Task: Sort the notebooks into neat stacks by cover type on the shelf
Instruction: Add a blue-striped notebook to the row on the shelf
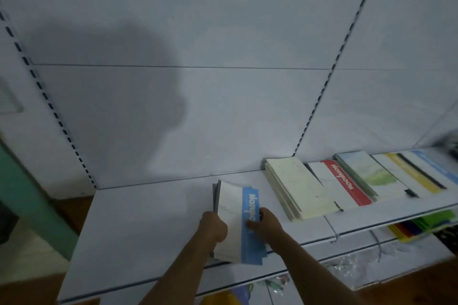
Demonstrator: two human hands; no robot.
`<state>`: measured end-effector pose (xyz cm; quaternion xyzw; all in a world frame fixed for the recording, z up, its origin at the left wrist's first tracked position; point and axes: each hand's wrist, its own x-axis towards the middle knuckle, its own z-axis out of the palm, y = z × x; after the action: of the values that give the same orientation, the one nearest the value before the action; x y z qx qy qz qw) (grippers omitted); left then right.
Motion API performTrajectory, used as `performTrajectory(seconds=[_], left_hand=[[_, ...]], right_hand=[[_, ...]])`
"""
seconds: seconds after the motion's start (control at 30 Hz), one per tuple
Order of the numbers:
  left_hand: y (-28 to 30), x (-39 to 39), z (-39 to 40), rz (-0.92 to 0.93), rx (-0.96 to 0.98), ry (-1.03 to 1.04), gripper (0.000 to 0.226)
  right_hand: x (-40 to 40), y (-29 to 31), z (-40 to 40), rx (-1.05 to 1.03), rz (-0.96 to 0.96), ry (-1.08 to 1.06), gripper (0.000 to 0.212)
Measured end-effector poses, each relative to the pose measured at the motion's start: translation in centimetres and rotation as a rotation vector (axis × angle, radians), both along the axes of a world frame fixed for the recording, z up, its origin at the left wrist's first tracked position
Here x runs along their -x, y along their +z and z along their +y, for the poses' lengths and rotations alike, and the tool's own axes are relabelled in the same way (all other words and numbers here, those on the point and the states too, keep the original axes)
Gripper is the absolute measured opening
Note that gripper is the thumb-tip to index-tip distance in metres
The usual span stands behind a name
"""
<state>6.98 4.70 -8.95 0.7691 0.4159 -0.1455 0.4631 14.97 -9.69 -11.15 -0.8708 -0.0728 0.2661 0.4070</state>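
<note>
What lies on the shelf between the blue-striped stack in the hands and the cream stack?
Nothing: in the head view, bare shelf separates the blue-striped stack from the cream stack.

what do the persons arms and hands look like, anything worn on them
Two bare forearms come up from the bottom edge of the head view. No sleeves show on either, so any sleeve ends out of frame. The left hand and the right hand wear no gloves, and no watch, bracelet or ring can be made out, though the picture is dim and soft.
</note>
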Motion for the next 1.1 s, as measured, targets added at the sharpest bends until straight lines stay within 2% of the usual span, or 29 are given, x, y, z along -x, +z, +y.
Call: performTrajectory(seconds=[0.07, 0.17, 0.2, 0.3, 0.43, 0.57, 0.63, 0.73, 0.8, 0.9, 1.1], left_hand=[[0.4, 0.0, -0.2, -0.027, 0.016, 0.019, 0.052], [1.3, 0.4, -0.9, -0.129, 0.025, 0.058, 0.068], [1.6, 0.6, -1.2, -0.179, 0.037, 0.091, 0.066], [3.5, 0.5, -2.4, -0.379, -0.008, 0.219, 0.032], [7.0, -1.7, -5.8, -0.564, -0.001, 0.253, 0.027], [9.6, -4.4, -11.6, -0.708, 0.028, 0.042, 0.029], [10.3, -5.6, -15.7, -0.761, 0.046, -0.106, 0.038], [11.2, -7.1, -23.1, -0.772, 0.274, -0.3, 0.063], [11.9, -8.1, -28.4, -0.756, 0.393, -0.393, 0.069], [12.3, -9.4, -36.3, -0.746, 0.454, -0.483, 0.065], [12.1, -10.9, -51.8, -0.634, 0.617, -0.672, 0.052]], right_hand=[[0.3, 0.5, -0.2, -0.009, 0.002, -0.018, 0.041], [0.8, 2.0, -0.5, -0.152, 0.02, -0.088, 0.044], [0.8, 2.6, -0.5, -0.193, 0.007, -0.104, 0.043], [0.6, 4.9, -0.8, -0.29, -0.094, -0.16, 0.035], [-1.1, 8.6, -3.0, -0.338, -0.217, -0.238, 0.04], [-3.1, 11.2, -9.6, -0.397, -0.273, -0.395, 0.035], [-3.7, 11.8, -14.3, -0.427, -0.3, -0.525, 0.033], [-4.5, 12.8, -22.2, -0.486, -0.348, -0.724, 0.031], [-4.9, 13.4, -27.9, -0.538, -0.378, -0.803, 0.027], [-4.8, 13.7, -36.9, -0.519, -0.39, -0.911, 0.019], [-3.0, 13.7, -54.0, -0.462, -0.429, -1.116, 0.019]])
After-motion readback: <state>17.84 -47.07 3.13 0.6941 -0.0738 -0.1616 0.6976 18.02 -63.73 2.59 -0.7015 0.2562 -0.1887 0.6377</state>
